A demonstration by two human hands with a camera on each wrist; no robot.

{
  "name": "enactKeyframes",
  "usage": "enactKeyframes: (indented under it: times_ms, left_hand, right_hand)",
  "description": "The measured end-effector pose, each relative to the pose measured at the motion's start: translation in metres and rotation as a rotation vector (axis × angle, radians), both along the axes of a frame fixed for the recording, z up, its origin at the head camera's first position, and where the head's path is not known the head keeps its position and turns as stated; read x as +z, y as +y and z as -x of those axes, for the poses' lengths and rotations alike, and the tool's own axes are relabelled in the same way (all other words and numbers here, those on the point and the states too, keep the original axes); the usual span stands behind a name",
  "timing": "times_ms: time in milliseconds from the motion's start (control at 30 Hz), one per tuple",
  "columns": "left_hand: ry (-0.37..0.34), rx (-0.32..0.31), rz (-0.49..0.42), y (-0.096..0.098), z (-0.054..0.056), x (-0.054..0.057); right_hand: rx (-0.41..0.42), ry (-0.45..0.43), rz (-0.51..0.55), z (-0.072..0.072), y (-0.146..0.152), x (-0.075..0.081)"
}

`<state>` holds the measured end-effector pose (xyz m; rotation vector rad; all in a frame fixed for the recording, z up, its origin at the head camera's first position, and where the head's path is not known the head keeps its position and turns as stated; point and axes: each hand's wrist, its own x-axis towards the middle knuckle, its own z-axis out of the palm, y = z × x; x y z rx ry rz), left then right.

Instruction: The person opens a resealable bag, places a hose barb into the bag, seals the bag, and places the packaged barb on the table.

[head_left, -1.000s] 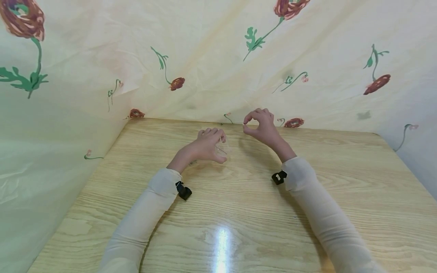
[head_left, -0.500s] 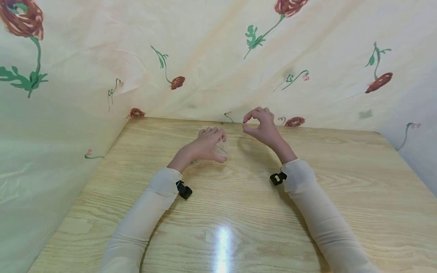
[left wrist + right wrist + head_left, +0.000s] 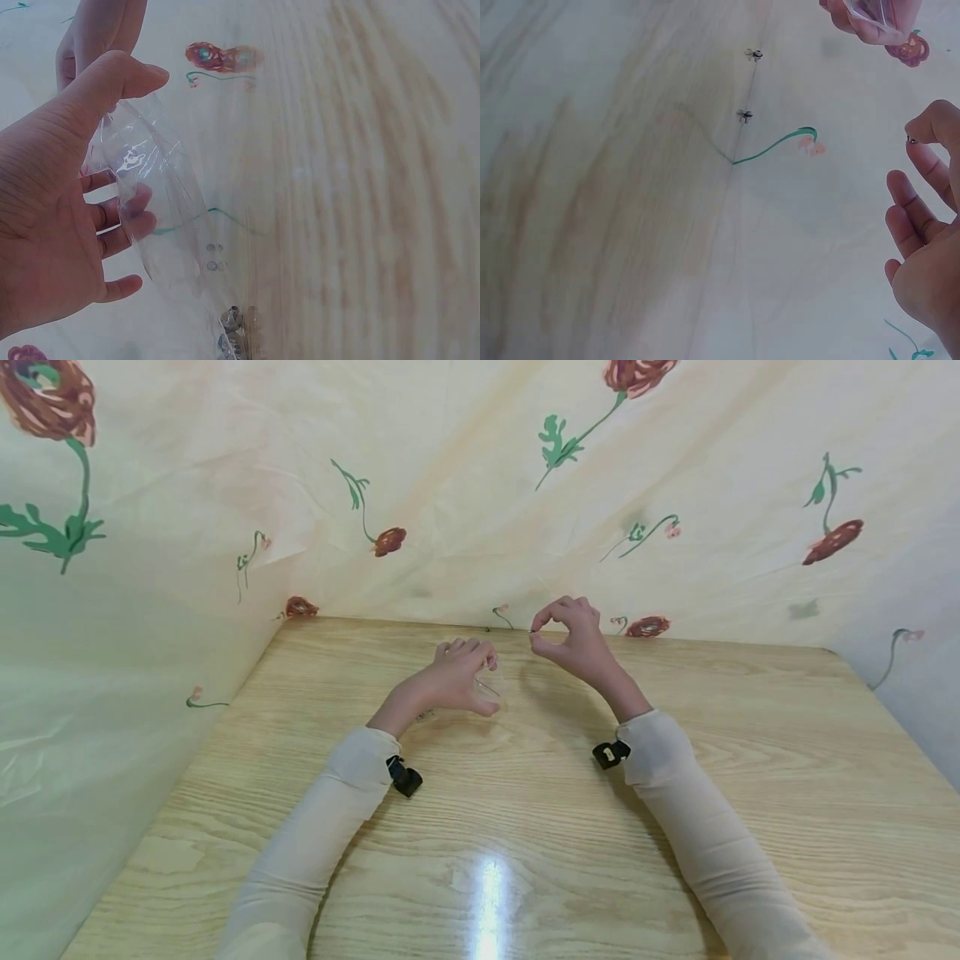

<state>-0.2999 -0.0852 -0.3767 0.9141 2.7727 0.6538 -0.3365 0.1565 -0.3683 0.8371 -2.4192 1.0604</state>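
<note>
My left hand (image 3: 457, 681) holds a clear plastic bag (image 3: 154, 150), thumb apart from the curled fingers and the film stretched between them. Several small shiny metal pieces (image 3: 231, 319) show at the bag's lower end in the left wrist view. Right of the bag, my raised right hand (image 3: 573, 639) pinches a tiny dark metal piece (image 3: 912, 139) between thumb and index fingertip. Its other fingers are loosely bent and apart. The piece is too small to make out its kind.
Two small metal pieces, one farther (image 3: 754, 55) and one nearer (image 3: 745, 115), lie by the back edge of the glossy wood-grain table (image 3: 540, 810). A flower-patterned sheet (image 3: 450, 468) rises behind and on the left. A black wrist camera (image 3: 611, 753) sits under the right cuff.
My right hand has shifted very slightly left, toward the bag, still pinching the tiny piece. My left hand stays nearly in place with the bag.
</note>
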Motion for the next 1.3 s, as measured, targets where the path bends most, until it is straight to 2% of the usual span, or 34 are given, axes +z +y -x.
enactKeyframes:
  times_ms: [433, 1300]
  left_hand:
    - [-0.009, 0.005, 0.001, 0.0009, -0.0016, 0.0035]
    - [-0.011, 0.003, -0.027, 0.0001, -0.0013, 0.0002]
  right_hand:
    - [0.022, 0.014, -0.014, -0.0029, -0.0029, 0.0023]
    - [0.049, 0.041, -0.018, -0.0078, -0.0092, -0.0007]
